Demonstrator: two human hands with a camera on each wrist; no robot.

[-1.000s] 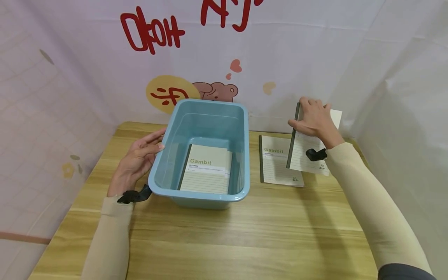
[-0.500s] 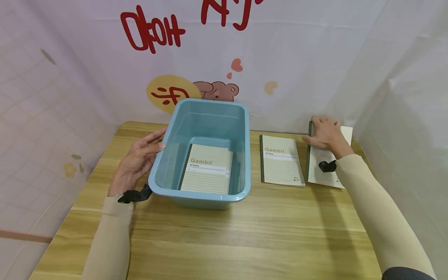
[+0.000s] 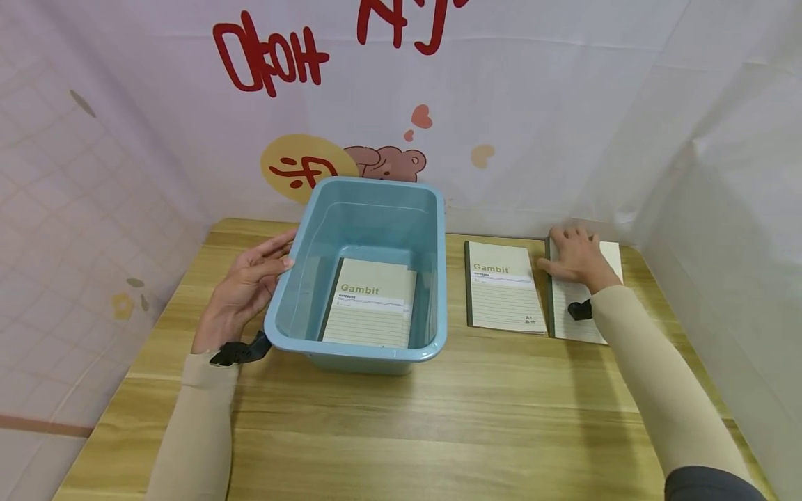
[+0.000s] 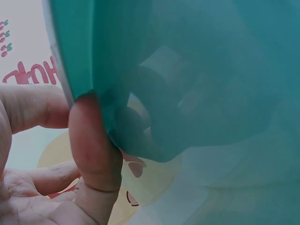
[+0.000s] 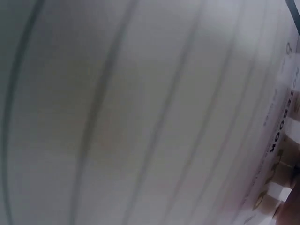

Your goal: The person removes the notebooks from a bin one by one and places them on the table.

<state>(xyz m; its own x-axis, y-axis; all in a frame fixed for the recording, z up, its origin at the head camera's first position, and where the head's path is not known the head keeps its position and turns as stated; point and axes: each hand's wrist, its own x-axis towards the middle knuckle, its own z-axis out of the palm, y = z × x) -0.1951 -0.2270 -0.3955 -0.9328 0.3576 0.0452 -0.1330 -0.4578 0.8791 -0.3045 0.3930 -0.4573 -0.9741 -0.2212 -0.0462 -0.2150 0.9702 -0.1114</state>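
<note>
"Cream paper notebook with a dark spine [image 3: 562, 320], flat on the yellow wood-grain table [image 3: 489, 417], under the right hand [image 3: 578, 257]! Gripped, was it?"

"Couldn't tell! Fingers lay over its upper part, thumb by the spine, and the wrist view was too blurred to settle it."

"And the left hand [image 3: 247, 282]?"

"Pinching the rim of the rectangular blue plastic bin [image 3: 357, 364], no question!"

"So, the count?"

"Two laid out on the table: that one and a matching Gambit notebook [image 3: 505, 287] just to its left. Inside the bin, a face-up cream notebook [image 3: 368, 303], with a lower notebook [image 3: 411, 285] peeking from beneath!"

"Partway, then?"

"So I judged: two out, at least two inside, and that right hand not yet lifted clear!"
</note>
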